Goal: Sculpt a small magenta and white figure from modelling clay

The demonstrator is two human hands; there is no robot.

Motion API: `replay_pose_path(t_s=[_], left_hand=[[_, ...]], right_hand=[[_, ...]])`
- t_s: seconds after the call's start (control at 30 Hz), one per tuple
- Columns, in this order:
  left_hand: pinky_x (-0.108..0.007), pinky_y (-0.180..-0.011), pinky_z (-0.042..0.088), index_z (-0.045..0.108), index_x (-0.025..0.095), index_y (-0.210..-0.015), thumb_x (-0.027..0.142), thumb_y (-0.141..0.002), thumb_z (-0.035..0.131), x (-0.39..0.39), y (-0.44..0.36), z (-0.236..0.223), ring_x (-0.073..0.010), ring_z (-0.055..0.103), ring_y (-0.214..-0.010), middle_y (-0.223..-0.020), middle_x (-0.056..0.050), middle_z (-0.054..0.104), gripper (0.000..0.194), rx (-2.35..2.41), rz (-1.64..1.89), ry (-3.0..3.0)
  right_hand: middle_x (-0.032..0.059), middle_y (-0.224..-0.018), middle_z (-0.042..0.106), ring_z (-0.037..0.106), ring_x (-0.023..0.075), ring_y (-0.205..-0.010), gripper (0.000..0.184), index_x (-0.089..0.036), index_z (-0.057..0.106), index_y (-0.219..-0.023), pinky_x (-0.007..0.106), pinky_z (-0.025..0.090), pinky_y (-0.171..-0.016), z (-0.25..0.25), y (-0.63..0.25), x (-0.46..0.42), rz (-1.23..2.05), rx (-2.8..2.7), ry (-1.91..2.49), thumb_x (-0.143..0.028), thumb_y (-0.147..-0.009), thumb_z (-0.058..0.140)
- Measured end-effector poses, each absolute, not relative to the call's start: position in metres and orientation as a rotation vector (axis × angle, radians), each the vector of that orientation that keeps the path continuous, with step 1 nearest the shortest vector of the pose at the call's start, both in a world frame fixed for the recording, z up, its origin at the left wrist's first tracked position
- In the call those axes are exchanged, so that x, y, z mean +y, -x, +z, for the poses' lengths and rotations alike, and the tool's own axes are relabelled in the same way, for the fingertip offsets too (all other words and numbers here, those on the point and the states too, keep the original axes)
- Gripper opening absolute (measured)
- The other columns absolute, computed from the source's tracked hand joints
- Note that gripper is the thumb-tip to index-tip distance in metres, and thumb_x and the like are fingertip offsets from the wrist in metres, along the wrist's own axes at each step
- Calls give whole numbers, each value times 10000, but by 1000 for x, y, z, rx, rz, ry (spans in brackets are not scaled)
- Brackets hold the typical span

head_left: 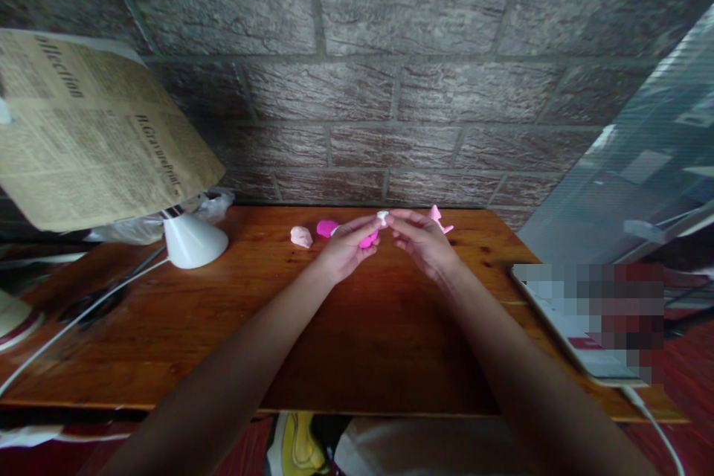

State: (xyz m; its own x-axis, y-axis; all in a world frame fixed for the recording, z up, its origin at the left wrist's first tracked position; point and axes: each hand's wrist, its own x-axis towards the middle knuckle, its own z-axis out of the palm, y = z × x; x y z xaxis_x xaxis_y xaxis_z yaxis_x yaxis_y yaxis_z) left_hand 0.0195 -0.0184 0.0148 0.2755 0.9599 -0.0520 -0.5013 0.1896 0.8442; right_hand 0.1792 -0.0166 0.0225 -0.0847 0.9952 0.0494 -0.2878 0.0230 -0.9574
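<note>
A small white piece of what looks like modelling clay [382, 217] is pinched between the fingertips of both hands, above the back of the table. My left hand [349, 249] is closed, with a bright pink clay lump [368, 239] showing under its fingers. From the other side my right hand [427, 242] meets the white piece with thumb and forefinger. Left of my left hand lie another bright pink lump [327, 228] and a pale pink lump [301, 236]. Behind my right hand stands a light pink pointed shape [436, 217], partly hidden.
A lamp with a newsprint shade [105, 141] and white base [196, 239] stands at the left, its cord crossing the wooden table [384, 342]. A flat device with a blurred screen [591, 320] lies at the right edge. A brick-patterned wall [413, 111] is behind.
</note>
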Motion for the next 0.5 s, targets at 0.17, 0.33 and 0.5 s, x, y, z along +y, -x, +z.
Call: replay_pose_path(t_s=[0.17, 0.33, 0.5], left_hand=[[-191, -599, 372, 785, 174, -861, 305, -649, 915, -17, -15, 14, -68, 522, -655, -679, 19, 590, 281, 664, 1088, -908], [-196, -596, 389, 785, 169, -854, 242, -687, 885, -18, -13, 15, -76, 538, -652, -666, 11, 592, 208, 639, 1071, -926], [-206, -595, 401, 792, 187, -874, 261, -648, 898, -18, -16, 16, -73, 527, -635, -667, 15, 621, 260, 627, 1192, -1002]], right_hand=[[-12, -836, 744, 548, 79, -620, 387, -251, 789, -901, 216, 458, -595, 23, -185, -16, 1592, -1070, 871, -366, -564, 942], [-7, -890, 761, 555, 86, -614, 355, -274, 791, -926, 226, 476, -591, 22, -185, -17, 1660, -1096, 823, -348, -605, 926], [-40, -761, 703, 536, 78, -589, 381, -282, 782, -944, 219, 471, -588, 19, -183, -16, 1683, -1127, 771, -379, -606, 928]])
